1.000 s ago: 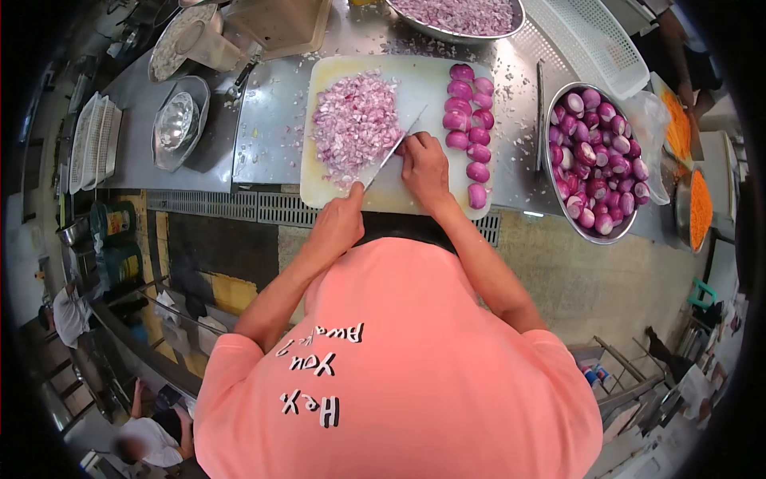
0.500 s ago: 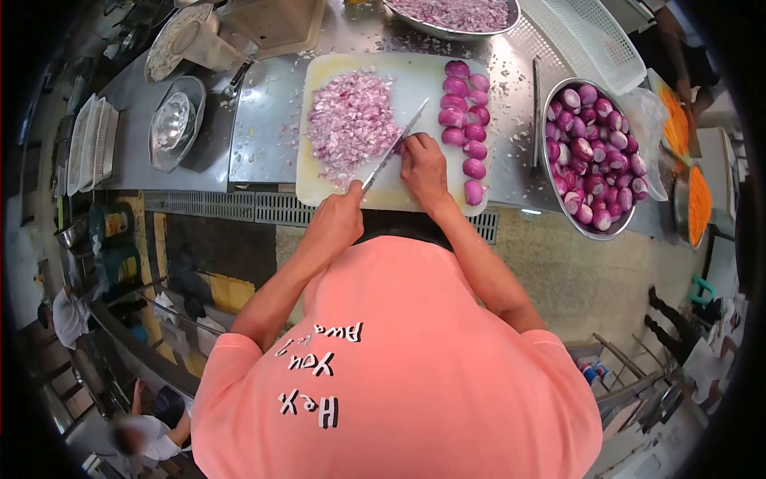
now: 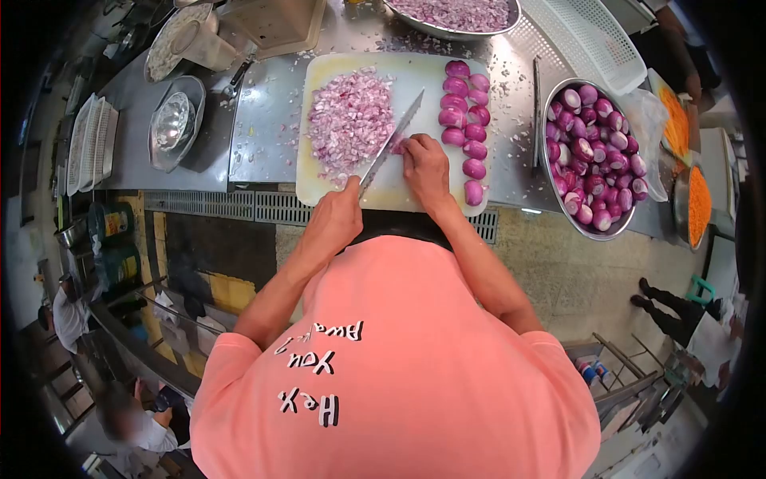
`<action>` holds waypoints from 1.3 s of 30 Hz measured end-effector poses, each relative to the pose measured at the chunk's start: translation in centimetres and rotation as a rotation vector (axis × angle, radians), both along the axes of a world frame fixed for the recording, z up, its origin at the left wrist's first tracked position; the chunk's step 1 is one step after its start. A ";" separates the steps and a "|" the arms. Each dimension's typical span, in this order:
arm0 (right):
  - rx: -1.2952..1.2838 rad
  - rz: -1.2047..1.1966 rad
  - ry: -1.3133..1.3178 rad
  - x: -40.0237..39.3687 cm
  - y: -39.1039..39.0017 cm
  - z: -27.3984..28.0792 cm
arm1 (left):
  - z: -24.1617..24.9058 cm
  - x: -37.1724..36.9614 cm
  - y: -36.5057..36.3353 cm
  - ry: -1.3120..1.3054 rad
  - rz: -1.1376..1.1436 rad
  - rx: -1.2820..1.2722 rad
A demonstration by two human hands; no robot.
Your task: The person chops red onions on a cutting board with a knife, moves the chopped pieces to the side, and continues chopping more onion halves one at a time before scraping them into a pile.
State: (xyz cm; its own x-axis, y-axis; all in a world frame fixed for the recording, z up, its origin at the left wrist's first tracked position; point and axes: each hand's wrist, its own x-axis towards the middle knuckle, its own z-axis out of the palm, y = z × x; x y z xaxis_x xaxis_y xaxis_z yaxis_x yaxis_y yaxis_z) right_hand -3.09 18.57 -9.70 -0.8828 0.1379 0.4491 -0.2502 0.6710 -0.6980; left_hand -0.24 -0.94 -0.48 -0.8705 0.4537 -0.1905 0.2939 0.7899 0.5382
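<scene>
My left hand (image 3: 335, 217) is closed round the handle of a knife (image 3: 399, 128). Its blade slants up and to the right over a white cutting board (image 3: 423, 72). Just right of the blade, the bent fingers of my right hand (image 3: 427, 169) press on a piece of purple onion (image 3: 399, 145), mostly hidden by the fingers. A heap of chopped onion (image 3: 351, 116) lies left of the knife. Along the board's right side run two rows of peeled onion pieces (image 3: 453, 102).
Right of the board stands a metal bowl of peeled onions (image 3: 590, 152). Another bowl of chopped onion (image 3: 455, 16) is behind. Perforated white baskets (image 3: 594, 40), shredded orange food (image 3: 698, 206) and a metal bowl (image 3: 175, 120) flank the board. A co-worker's arm (image 3: 685, 60) reaches in at right.
The knife has shifted slightly left at the blade, its face now showing more, with a small gap to my right fingers. People in the background have moved.
</scene>
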 end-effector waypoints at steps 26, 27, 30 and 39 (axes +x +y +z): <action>-0.098 0.047 -0.114 -0.8 0.1 0.4 | -2.3 -1.6 2.1 -0.005 0.058 0.052; -0.092 0.048 -0.115 -0.8 0.5 0.4 | -2.0 -2.2 2.3 0.001 0.046 0.068; -0.019 0.107 -0.052 -1.2 0.9 0.6 | -0.3 -1.4 1.9 0.010 0.098 0.062; 0.091 0.129 -0.192 -0.6 -0.2 1.0 | -0.9 -1.9 3.0 0.028 0.146 0.081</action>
State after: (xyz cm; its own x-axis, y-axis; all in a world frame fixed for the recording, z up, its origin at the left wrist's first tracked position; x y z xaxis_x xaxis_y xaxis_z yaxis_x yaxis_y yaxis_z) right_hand -3.72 18.42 -8.74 -0.9608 -0.0150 0.2770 -0.2067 0.7045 -0.6789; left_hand -2.16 2.10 -1.35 -0.9328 0.3350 -0.1327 0.1953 0.7795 0.5952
